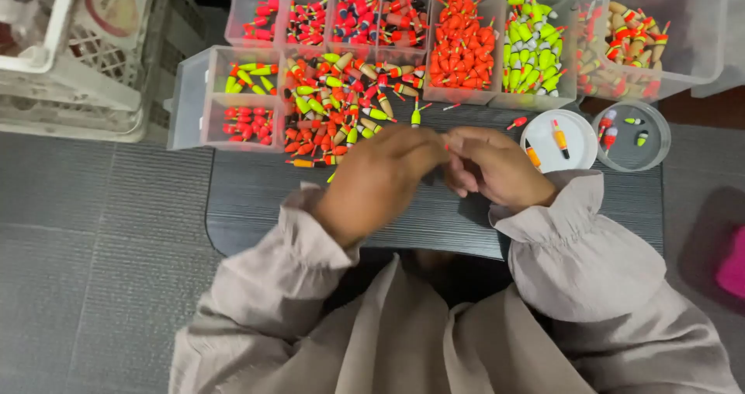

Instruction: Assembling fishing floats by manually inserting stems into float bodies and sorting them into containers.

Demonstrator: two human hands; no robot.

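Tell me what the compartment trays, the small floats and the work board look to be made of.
Compartment trays: clear plastic, apparently; see-through, slightly frosted walls.
Small floats: glossy painted bodies, plastic or foam; cannot tell which.
Work board: dark, matte, finely ribbed; possibly plastic or laminate.

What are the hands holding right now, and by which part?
The left hand and right hand meet fingertip to fingertip over the dark board, pinching something tiny and reddish; what it is and where it's held cannot be told.

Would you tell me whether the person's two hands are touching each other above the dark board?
Touching: the head view shows the left hand and right hand meeting at the fingertips, no gap.
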